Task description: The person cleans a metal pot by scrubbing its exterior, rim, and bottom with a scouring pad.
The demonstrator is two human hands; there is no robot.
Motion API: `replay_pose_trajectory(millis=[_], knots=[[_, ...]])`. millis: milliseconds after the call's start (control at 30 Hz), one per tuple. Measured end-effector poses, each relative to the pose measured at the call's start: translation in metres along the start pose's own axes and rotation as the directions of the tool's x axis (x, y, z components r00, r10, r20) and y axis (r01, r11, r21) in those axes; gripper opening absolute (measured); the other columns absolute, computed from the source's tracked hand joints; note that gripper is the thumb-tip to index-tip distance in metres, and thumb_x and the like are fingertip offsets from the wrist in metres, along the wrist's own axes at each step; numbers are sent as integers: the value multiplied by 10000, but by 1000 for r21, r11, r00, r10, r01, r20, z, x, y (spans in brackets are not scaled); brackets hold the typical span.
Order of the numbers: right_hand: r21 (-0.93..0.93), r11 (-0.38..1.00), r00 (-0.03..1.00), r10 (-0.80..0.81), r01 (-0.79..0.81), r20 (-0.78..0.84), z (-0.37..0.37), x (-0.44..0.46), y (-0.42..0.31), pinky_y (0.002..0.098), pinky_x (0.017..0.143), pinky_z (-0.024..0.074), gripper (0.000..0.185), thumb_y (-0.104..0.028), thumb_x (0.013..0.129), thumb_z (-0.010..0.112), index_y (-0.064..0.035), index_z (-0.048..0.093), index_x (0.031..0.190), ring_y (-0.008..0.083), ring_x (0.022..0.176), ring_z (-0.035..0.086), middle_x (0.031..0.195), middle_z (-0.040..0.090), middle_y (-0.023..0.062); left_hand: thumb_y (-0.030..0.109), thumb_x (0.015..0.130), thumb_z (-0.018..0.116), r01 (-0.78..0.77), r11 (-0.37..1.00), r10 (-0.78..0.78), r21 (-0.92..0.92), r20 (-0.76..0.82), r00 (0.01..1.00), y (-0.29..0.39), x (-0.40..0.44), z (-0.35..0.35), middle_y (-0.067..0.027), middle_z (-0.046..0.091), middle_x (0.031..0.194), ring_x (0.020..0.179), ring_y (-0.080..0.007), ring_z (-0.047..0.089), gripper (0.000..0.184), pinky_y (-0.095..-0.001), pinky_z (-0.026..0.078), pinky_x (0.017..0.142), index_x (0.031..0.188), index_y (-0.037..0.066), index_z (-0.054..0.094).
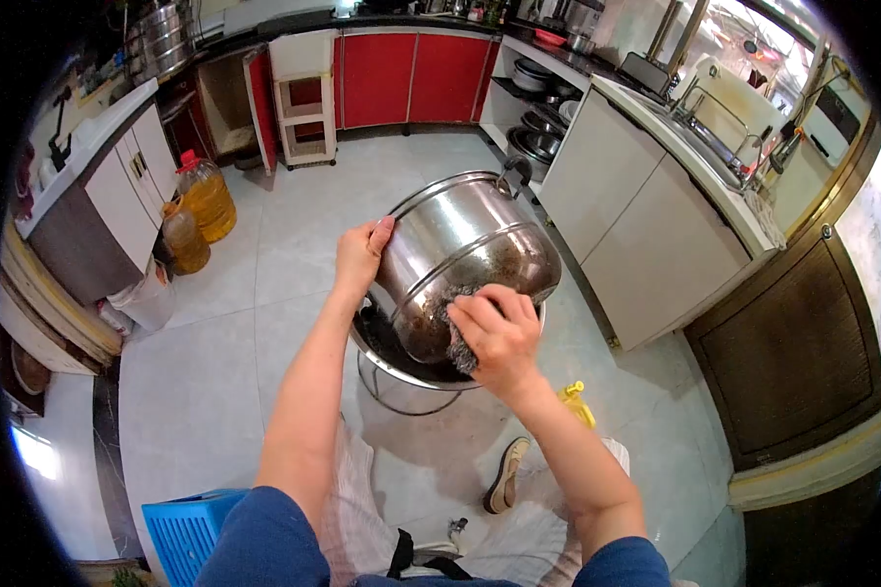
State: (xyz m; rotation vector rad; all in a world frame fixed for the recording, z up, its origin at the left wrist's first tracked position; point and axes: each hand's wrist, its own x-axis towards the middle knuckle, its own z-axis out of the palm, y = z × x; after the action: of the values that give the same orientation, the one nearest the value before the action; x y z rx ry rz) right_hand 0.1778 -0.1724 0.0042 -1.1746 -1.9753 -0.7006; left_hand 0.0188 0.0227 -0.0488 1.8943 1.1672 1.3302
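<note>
A large steel pot (450, 240) lies tilted on its side over a metal basin (392, 362), its stained base toward me. My left hand (364, 252) grips the pot at its left side, near the rim, with the thumb on the outer wall. My right hand (497, 338) is closed round a grey steel-wool scrubber (460, 342) and presses it against the brownish lower part of the pot. The basin rests on a round wire stand (411, 403). Its inside is dark and mostly hidden by the pot.
A blue plastic basket (194, 538) sits at the lower left, and a yellow bottle (578, 403) stands right of the basin. Oil jugs (206, 201) and a white bin (150, 298) are at the left. A sink counter (656, 215) runs along the right.
</note>
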Motion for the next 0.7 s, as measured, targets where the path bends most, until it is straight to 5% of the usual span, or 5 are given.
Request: replay_pose_trajectory(millis=[200,400,533,700], knots=[[-63,970,959,220,-235,-178,-16,5,52,384,718,444,294,-51,613,658,-92,643,903,273,877,572,879,625,34,631,867,448,0,1000,0,-9,6,1000,-11,2,5,-201,590,660,646,-353,575,671,-399,448,635,783,-10,627],[-8,1000,1000,-20,21,8,0,-4,10,378,708,442,391,-29,515,655,-120,654,894,248,909,570,895,622,16,630,863,455,4,1000,-3,-18,18,1000,-6,4,5,-200,590,658,632,-341,567,671,-403,439,622,783,-13,629],[-37,974,962,212,-221,-174,-16,3,53,377,709,457,221,-64,650,681,-88,645,867,269,855,566,851,634,25,633,861,459,29,999,-29,-20,2,1000,-6,2,7,-197,583,648,617,-322,560,673,-395,436,610,794,-13,636],[-17,1000,1000,-10,10,-2,-1,-5,5,362,702,451,367,-61,491,667,-106,669,855,235,881,580,861,622,6,644,857,454,26,999,-25,-28,23,999,7,-1,0,-203,581,656,628,-321,566,689,-394,441,622,807,-18,639]])
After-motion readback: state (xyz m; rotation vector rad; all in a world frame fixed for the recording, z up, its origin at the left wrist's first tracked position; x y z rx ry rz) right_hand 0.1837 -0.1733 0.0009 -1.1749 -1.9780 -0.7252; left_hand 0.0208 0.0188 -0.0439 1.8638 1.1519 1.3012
